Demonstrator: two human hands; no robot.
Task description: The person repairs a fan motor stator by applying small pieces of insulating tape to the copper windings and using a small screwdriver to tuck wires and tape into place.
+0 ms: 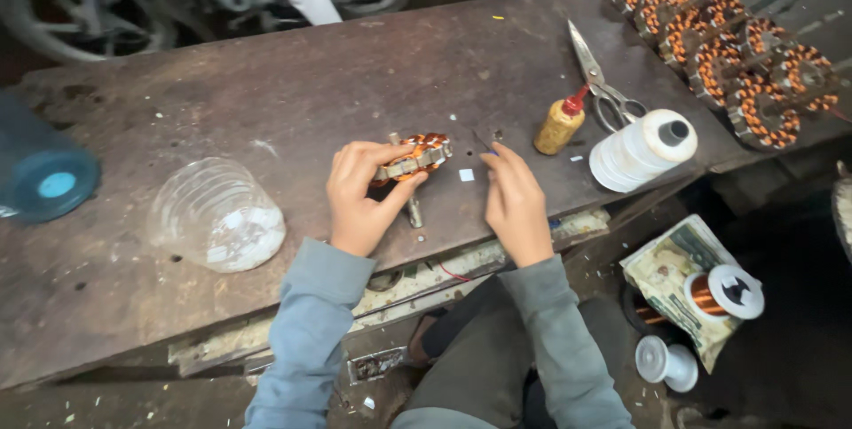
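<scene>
My left hand (362, 194) grips a small motor stator (417, 155) wound with copper wire, tilted on its metal shaft just above the dark worn workbench (266, 92). My right hand (513, 203) rests on the bench just right of the stator, fingers curled, fingertips pinching what may be a thin dark tool or wire end; I cannot tell which. A small white paper scrap (466, 175) lies between the two hands.
Right of my hands lie a small glue bottle with a red cap (561, 123), scissors (599, 83) and a white thread spool (643, 149). Several wound stators (732, 47) sit at the far right. A cut clear plastic bottle (217, 214) lies left; copper wire spool (723, 293) below.
</scene>
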